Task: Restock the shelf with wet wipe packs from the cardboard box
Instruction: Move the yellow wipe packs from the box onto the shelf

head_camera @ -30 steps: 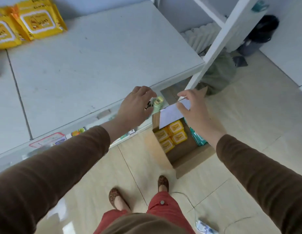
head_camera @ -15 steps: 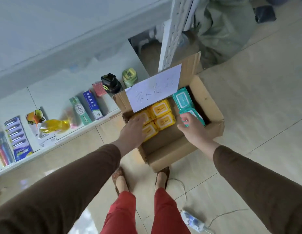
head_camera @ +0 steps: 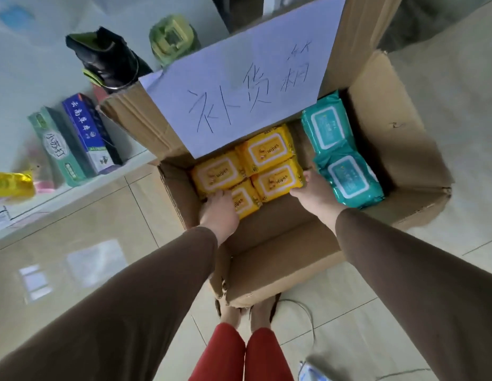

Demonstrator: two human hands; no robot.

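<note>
An open cardboard box (head_camera: 398, 138) stands on the floor in front of my feet. Inside lie several yellow wet wipe packs side by side, and beside them on the right two teal packs (head_camera: 349, 180). My left hand (head_camera: 218, 213) reaches into the box, its fingers curled over the near-left yellow pack (head_camera: 247, 204). The near-right yellow pack (head_camera: 278, 180) is pinched at its right edge by my right hand (head_camera: 315, 195), thumb on the near side. A white handwritten paper sign (head_camera: 239, 86) on the far flap hides the back of the box.
A low white shelf (head_camera: 74, 193) runs left of the box, holding toothpaste boxes (head_camera: 74, 138), a black bottle (head_camera: 107, 59), a green-lidded jar (head_camera: 173, 39) and a yellow item (head_camera: 11, 184). A cable (head_camera: 308, 312) lies on the tiled floor near my feet.
My view has dropped from the upper shelf to the box. Both hands went down into the box and now hold yellow packs; the right hand moved off the teal packs.
</note>
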